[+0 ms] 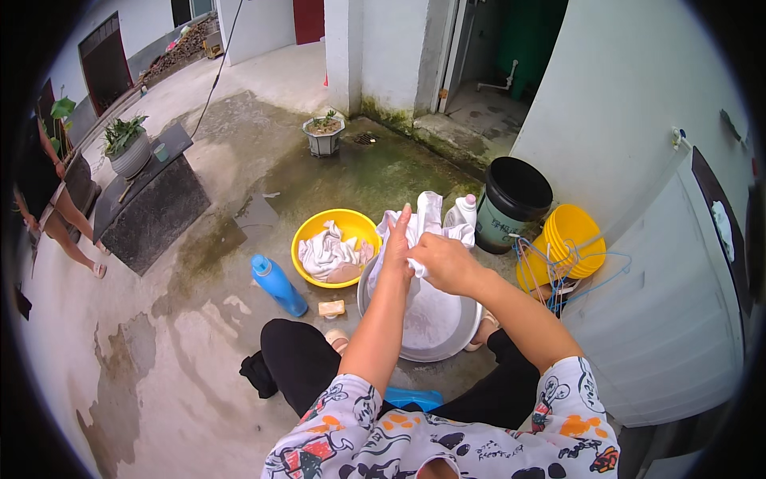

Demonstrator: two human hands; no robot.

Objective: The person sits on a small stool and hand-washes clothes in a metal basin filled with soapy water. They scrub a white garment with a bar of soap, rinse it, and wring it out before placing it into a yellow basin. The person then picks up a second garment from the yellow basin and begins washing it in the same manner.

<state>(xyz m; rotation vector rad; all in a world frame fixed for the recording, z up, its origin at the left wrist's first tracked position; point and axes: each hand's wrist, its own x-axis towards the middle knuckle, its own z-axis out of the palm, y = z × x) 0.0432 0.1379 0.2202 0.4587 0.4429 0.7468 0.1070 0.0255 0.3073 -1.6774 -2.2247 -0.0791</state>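
Above a large metal basin (431,323) of cloudy, sudsy water, my two hands hold a wet white garment (429,212). My left hand (397,245) is upright with the thumb raised and cloth against its palm. Closed around a bunch of the same cloth, my right hand (446,260) meets it from the right. Part of the garment hangs down into the basin. A yellow basin (297,254) with damp white and pinkish laundry (332,251) stands to the left of the metal one. A bar of soap (331,308) lies in front of it.
A blue bottle (280,286) stands left; a white bottle (462,212) is behind the garment. At right are a black-rimmed bucket (511,206), yellow buckets (565,245) and wire hangers (559,263). A potted plant (324,135) stands ahead on wet concrete. Another person (51,179) is far left.
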